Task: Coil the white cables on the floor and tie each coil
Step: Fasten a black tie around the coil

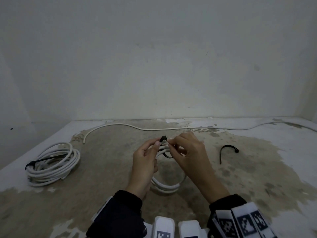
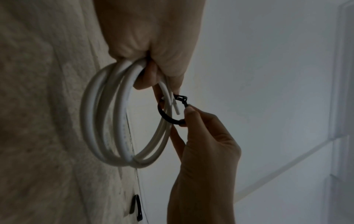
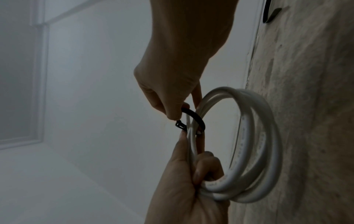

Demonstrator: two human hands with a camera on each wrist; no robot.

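My left hand (image 1: 158,144) grips a small coil of white cable (image 1: 167,187) and holds it upright above the floor. In the left wrist view the coil (image 2: 107,115) hangs from curled fingers (image 2: 142,81). A black zip tie (image 2: 166,114) loops round the coil's top strands, its head (image 1: 163,138) at the left thumb tip. My right hand (image 1: 171,143) pinches the tie next to the head. The right wrist view shows that pinch (image 3: 180,112) and the tie (image 3: 197,117) bent over the cable (image 3: 249,144). A loose cable end (image 2: 176,109) sticks out beside the loop.
A bigger white coil (image 1: 53,162), bound with a black tie (image 1: 42,160), lies on the floor at left. A long loose white cable (image 1: 154,129) runs along the wall's foot. A spare black tie (image 1: 228,151) lies to the right. The wall (image 1: 154,66) stands close behind.
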